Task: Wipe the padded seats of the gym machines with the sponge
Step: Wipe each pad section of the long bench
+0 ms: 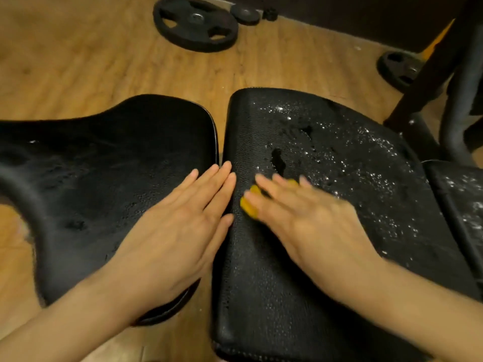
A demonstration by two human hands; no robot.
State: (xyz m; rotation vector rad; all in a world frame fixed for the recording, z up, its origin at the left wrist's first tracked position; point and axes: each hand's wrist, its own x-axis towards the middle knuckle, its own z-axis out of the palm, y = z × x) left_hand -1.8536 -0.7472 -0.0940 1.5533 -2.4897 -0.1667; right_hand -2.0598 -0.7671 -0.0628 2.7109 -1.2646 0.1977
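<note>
Two black padded seats fill the view. The left seat (109, 163) is curved and looks damp. The right pad (326, 158) is rectangular, with white foam flecks and wet patches over its far half. My left hand (183, 228) lies flat with straight fingers across the gap between the two pads. My right hand (303, 218) presses a yellow sponge (249, 205) onto the right pad near its left edge; the hand is blurred and covers most of the sponge.
The wooden floor (78, 61) holds a large black weight plate (196, 24), a small plate (245, 14) and another plate (400, 69) at the right. A dark machine frame (431, 74) rises at the right. A further foam-flecked pad (462, 194) adjoins the right one.
</note>
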